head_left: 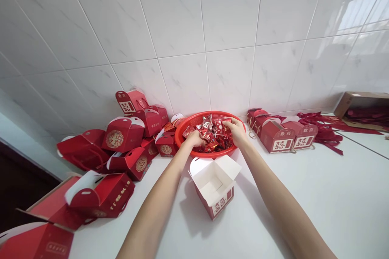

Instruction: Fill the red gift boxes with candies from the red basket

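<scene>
Both of my hands reach into a red plastic basket (206,154) that holds wrapped candies (211,135), mostly red. My left hand (195,139) is at the basket's left side, fingers down among the candies and partly hidden. At the right side, my right hand (236,129) pinches a red square packet (221,124) by its edge. In front of the basket, between my forearms, an open red box (212,194) with a white inside stands on the white table; its flaps are spread and no contents show inside.
Red gift boxes (121,133) are piled along the left. More boxes (278,135) stand right of the basket, beside dark red ribbons (326,135). A cardboard box (346,105) sits at the far right, against the tiled wall (227,12).
</scene>
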Motion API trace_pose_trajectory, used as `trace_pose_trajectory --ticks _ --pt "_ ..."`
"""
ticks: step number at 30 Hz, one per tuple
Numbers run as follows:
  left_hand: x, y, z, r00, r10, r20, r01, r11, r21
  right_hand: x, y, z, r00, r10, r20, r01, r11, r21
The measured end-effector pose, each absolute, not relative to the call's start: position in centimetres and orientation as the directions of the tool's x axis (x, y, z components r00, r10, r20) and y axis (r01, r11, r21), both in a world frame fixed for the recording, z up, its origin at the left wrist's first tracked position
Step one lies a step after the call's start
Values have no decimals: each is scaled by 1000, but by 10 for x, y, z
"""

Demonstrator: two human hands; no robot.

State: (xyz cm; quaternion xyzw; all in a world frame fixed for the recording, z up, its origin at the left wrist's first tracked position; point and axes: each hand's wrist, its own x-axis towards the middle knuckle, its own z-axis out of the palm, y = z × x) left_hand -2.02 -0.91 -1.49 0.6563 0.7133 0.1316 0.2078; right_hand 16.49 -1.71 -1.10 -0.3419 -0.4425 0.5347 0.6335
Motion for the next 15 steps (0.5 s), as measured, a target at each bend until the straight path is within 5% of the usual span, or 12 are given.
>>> trace_pose_trajectory --ticks 9,15 --pt "-28 -4 -18 -31 969 243 597 -177 782 164 -16 -11 25 982 185 -393 180 -902" --pt "-28 -5 -16 22 934 356 409 -333 849 165 -14 -14 26 982 186 -355 183 -917"
